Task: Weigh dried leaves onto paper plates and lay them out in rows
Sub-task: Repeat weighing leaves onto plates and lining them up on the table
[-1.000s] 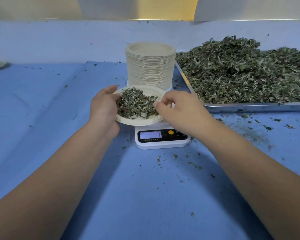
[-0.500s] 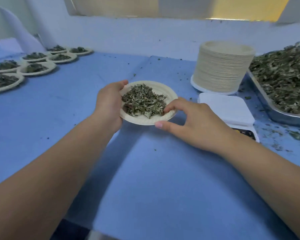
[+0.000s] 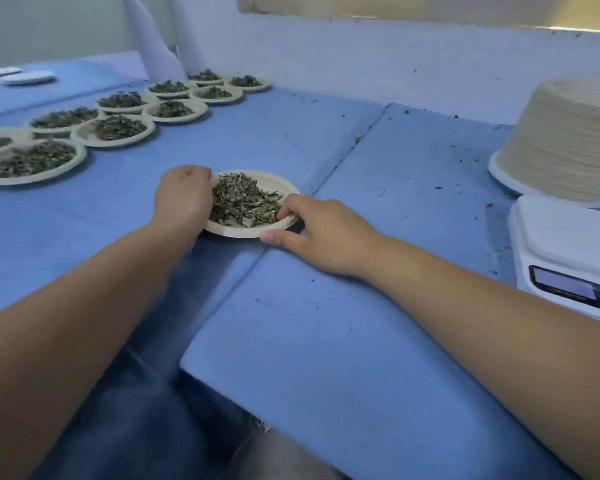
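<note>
My left hand (image 3: 184,197) gripped the left rim of the paper plate (image 3: 272,179), fingers curled over its edge. My right hand (image 3: 321,230) pinched the near-right rim, thumb beneath. The plate carried a heap of dried leaves (image 3: 245,202) and lay at the seam of the blue table cover (image 3: 361,306); whether it touched the cover could not be told. Two rows of filled plates (image 3: 113,129) lay to the left, well apart. A stack of empty plates (image 3: 568,140) and a white scale (image 3: 565,237) stood at right, the scale's display too blurred to read. A white wall (image 3: 361,64) ran behind.
</note>
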### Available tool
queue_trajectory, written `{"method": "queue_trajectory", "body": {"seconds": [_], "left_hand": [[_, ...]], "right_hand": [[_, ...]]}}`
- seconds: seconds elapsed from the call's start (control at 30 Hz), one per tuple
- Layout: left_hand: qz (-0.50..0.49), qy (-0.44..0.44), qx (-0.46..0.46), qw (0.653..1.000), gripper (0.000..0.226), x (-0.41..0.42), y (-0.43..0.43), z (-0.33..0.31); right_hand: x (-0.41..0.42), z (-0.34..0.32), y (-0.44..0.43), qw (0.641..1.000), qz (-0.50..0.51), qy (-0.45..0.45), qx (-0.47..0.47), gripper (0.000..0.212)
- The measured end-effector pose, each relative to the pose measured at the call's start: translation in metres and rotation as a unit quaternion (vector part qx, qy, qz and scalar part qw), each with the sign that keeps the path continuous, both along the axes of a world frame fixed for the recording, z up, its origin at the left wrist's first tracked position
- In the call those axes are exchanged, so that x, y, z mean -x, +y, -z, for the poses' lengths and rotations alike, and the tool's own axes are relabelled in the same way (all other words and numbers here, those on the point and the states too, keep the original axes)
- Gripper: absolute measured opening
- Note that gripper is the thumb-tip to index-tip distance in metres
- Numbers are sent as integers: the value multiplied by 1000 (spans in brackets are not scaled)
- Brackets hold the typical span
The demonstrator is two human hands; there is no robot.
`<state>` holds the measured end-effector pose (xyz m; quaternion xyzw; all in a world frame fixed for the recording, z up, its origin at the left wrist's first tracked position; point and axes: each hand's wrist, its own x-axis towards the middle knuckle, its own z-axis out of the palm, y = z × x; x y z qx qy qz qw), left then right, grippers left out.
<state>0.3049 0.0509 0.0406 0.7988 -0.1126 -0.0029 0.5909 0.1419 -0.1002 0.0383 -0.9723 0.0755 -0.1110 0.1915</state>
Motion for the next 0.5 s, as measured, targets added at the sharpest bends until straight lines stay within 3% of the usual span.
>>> {"method": "queue_trajectory", "body": {"seconds": [0.2, 0.37, 0.5], "left_hand": [[-9, -30, -53, 998, 15, -42, 46, 6], [-28, -53, -111, 992, 38, -65, 87, 9], [-48, -69, -129, 988, 38, -79, 142, 7]], "right_hand": [[-55, 4, 23, 999, -31, 4, 9, 48], [-90, 3, 46, 997, -65, 11, 43, 47], [-119, 3, 75, 994, -100, 9, 50, 48]]}}
